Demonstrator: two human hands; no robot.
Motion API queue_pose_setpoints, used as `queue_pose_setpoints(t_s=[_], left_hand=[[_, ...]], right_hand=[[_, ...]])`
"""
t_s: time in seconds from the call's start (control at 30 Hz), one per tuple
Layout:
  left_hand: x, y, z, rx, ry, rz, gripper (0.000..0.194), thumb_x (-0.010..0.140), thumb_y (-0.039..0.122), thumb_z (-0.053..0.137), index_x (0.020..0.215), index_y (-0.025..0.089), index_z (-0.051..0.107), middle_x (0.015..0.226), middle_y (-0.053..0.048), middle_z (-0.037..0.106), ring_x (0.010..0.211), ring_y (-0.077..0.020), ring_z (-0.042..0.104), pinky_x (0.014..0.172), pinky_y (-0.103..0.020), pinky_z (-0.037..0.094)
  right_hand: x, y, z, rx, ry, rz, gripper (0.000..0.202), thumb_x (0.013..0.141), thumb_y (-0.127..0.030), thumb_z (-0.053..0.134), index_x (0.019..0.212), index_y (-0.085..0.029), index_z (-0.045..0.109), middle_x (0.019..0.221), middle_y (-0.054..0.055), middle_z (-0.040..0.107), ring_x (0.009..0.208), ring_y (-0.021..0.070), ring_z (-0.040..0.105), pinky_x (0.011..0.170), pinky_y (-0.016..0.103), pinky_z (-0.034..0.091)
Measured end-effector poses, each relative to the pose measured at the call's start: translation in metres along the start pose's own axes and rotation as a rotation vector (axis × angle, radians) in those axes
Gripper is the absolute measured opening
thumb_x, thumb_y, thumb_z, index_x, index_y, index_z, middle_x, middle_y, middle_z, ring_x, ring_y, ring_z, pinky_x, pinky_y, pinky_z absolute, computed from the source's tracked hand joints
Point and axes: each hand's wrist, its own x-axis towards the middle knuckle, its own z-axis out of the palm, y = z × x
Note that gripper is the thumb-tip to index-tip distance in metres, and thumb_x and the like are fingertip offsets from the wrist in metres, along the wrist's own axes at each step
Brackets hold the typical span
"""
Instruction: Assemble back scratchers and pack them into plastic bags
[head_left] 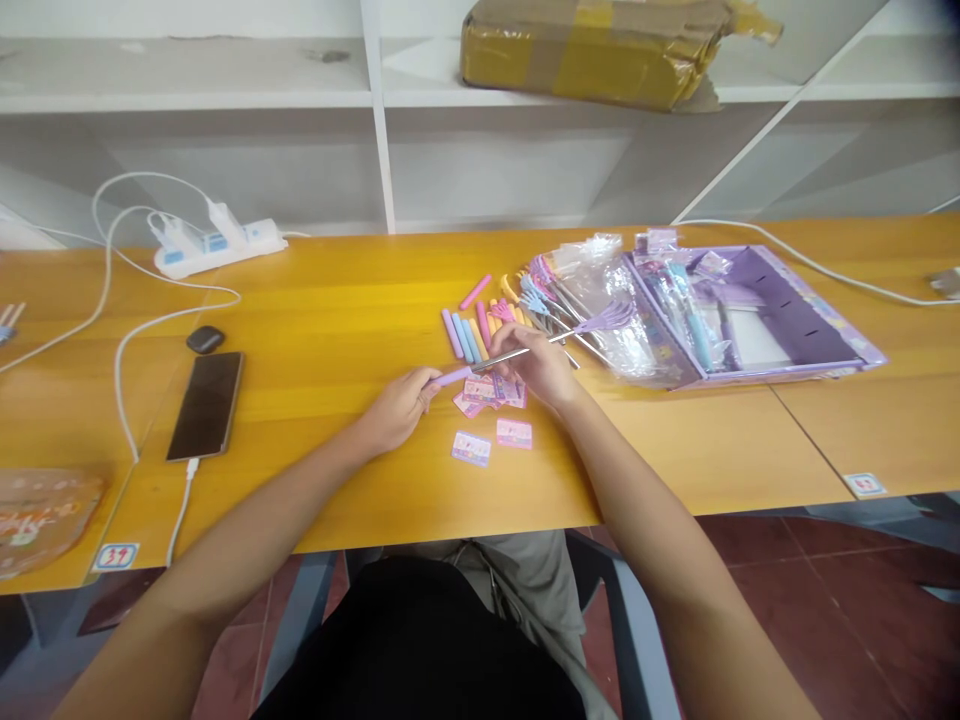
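My left hand (401, 408) grips the purple handle (452, 377) of a long metal rod that slants up to the right. Around the rod's middle the fingers of my right hand (531, 365) are closed. A purple hand-shaped head (609, 316) is at its far end. Behind my hands lie several pastel tubes (466, 338) in pink, purple, blue and orange. Small printed cards (471, 448) rest on the table in front of them, some piled partly under the rod. More rods with coloured hand-shaped heads (535, 296) lie beside clear plastic bags (622, 345).
A purple box (870, 358) holding wrapped pieces stands at the right of the table (360, 290). To the left are a phone (205, 405), a black case (205, 340) and a power strip (259, 240). A taped carton (585, 50) sits on the shelf.
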Motion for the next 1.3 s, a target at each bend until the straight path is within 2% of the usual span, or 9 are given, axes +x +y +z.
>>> queue_pose_setpoints(t_s=[0.17, 0.33, 0.53, 0.7, 0.93, 1.3], left_hand=[[-0.0011, -0.0003, 0.0013, 0.010, 0.024, -0.003, 0.027, 0.114, 0.040, 0.040, 0.106, 0.023, 0.059, 0.081, 0.000, 0.061, 0.076, -0.0189, 0.059, 0.074, -0.033, 0.046], [-0.0026, 0.0020, 0.0032, 0.041, 0.029, 0.011, 0.026, 0.114, 0.038, 0.041, 0.114, 0.023, 0.062, 0.085, -0.001, 0.062, 0.078, -0.0191, 0.058, 0.076, -0.033, 0.047], [-0.0030, 0.0021, 0.0052, 0.022, 0.036, 0.003, 0.029, 0.115, 0.039, 0.039, 0.115, 0.022, 0.062, 0.083, -0.001, 0.059, 0.077, -0.0192, 0.056, 0.075, -0.033, 0.046], [-0.0035, 0.0018, 0.0046, 0.016, 0.025, -0.009, 0.025, 0.114, 0.036, 0.042, 0.113, 0.021, 0.062, 0.084, -0.001, 0.062, 0.077, -0.0192, 0.058, 0.075, -0.033, 0.047], [-0.0039, 0.0029, 0.0042, 0.001, 0.003, 0.013, 0.026, 0.114, 0.036, 0.041, 0.118, 0.022, 0.062, 0.083, -0.001, 0.061, 0.077, -0.0194, 0.059, 0.075, -0.033, 0.048], [-0.0035, 0.0004, 0.0042, -0.013, -0.007, 0.013, 0.029, 0.115, 0.039, 0.039, 0.119, 0.022, 0.062, 0.081, 0.000, 0.060, 0.077, -0.0189, 0.059, 0.075, -0.032, 0.048]], right_hand=[[0.0001, -0.0017, 0.0041, -0.035, 0.025, -0.007, 0.054, 0.099, -0.074, 0.060, 0.086, -0.022, 0.069, 0.058, 0.000, 0.061, 0.047, 0.0148, 0.048, 0.045, 0.029, 0.038], [-0.0007, -0.0007, 0.0014, -0.012, -0.009, 0.001, 0.051, 0.097, -0.071, 0.063, 0.087, -0.022, 0.069, 0.059, 0.000, 0.060, 0.050, 0.0157, 0.050, 0.046, 0.028, 0.039], [-0.0024, -0.0001, 0.0005, -0.008, -0.019, -0.019, 0.049, 0.100, -0.067, 0.063, 0.089, -0.020, 0.070, 0.063, 0.001, 0.062, 0.052, 0.0153, 0.052, 0.049, 0.028, 0.041], [-0.0013, 0.0026, 0.0012, -0.035, -0.011, -0.022, 0.050, 0.099, -0.070, 0.062, 0.088, -0.021, 0.069, 0.062, 0.001, 0.061, 0.052, 0.0156, 0.051, 0.049, 0.029, 0.042], [-0.0006, 0.0036, 0.0063, -0.012, 0.017, -0.012, 0.050, 0.098, -0.072, 0.061, 0.085, -0.023, 0.067, 0.059, -0.001, 0.059, 0.046, 0.0141, 0.046, 0.047, 0.029, 0.037], [-0.0020, 0.0080, 0.0094, -0.046, -0.020, -0.020, 0.054, 0.101, -0.074, 0.056, 0.087, -0.023, 0.066, 0.065, 0.000, 0.060, 0.049, 0.0145, 0.047, 0.046, 0.029, 0.039]])
